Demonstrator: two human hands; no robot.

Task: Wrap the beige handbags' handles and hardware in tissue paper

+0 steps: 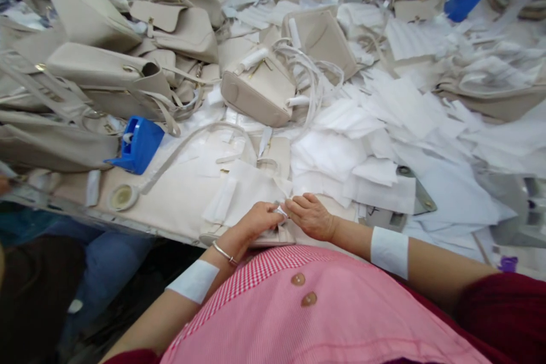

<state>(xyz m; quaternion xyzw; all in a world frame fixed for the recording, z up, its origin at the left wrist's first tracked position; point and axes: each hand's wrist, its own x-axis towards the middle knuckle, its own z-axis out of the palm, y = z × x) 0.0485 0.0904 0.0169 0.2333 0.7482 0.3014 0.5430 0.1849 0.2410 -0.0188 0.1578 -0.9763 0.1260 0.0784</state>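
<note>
At the table's near edge my left hand [261,220] and my right hand [310,216] meet, fingers closed on a small white piece [280,211] between them. Under and beyond them lies a beige bag [273,153] partly covered by white sheet material [247,190], its strap curving to the left. Part of the bag's near end shows below my hands, close to the pink apron. Whether the small piece is paper or wrap is too small to tell.
Beige bags [256,94] are piled at the left and centre. White sheets [336,153] cover the right side. A blue tape dispenser [140,145] and a tape roll [123,197] sit left. Other people's hands work across the table.
</note>
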